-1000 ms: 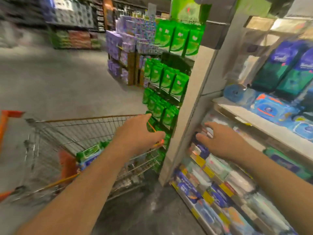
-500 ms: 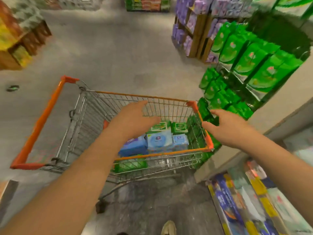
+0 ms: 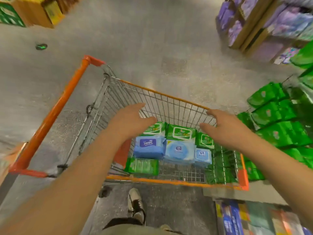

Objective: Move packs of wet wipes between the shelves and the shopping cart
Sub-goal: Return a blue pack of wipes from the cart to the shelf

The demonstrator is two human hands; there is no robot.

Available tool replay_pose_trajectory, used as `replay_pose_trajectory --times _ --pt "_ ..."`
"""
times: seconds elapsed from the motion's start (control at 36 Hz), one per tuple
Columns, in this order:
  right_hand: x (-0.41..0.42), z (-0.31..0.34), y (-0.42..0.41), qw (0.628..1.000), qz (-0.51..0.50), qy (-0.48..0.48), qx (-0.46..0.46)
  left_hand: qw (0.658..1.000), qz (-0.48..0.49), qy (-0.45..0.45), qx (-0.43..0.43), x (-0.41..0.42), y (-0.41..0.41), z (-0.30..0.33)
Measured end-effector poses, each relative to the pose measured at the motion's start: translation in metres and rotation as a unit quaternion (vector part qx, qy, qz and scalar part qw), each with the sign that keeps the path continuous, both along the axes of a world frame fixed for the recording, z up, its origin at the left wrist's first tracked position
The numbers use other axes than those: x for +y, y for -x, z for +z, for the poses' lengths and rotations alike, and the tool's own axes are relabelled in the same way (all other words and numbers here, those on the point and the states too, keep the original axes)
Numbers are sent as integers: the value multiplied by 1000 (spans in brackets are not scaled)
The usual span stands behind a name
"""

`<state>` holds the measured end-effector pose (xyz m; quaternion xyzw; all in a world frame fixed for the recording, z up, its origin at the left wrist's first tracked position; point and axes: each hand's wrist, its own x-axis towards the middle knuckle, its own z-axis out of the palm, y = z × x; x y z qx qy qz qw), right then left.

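- Both my hands are out over the cart (image 3: 162, 94), nothing in either one.
- Left hand (image 3: 130, 121) hangs above the left part of the basket, grip spread, fingers loose and a bit bent, pointing at the far wall of wire.
- Right hand (image 3: 225, 128) is over the right side, grip spread too, fingertips up near the far orange rim. Can't tell if they actually touch the rim or just float in front of it.
- The wipes are all down on the cart floor, bunched toward the far end.
- Back row is green: one green pack (image 3: 180, 133) in the middle, another half hidden under my left hand, a third on the right below my right hand.
- In front of those, the Tempo pack (image 3: 149, 146) in blue, touching a pale blue pack (image 3: 179, 150) with a round lid, then a small blue pack (image 3: 203, 155) just beside that.
- One more flat green pack (image 3: 142, 166) lies nearest me, on the left, just in front of the Tempo one.
- Right of the cart there's a shelf end hung with green bags (image 3: 277, 116), close to the cart's side.
- Bottom right corner is a low shelf (image 3: 254, 217) with blue and mixed packs, pretty blurry.
- My shoe (image 3: 136, 204) shows on the floor (image 3: 152, 39) right behind the cart.
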<state>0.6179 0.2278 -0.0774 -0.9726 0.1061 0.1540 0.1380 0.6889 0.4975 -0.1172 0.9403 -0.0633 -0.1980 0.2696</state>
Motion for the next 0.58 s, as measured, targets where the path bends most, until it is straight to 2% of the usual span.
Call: replay_pose_trajectory --times 0.22,0.58 --pt "25 -30 -62 998 36 6 41 998 23 12 57 19 -48 -43" --pt "21 -120 -119 987 108 -42 112 975 103 32 192 7 -52 -115"
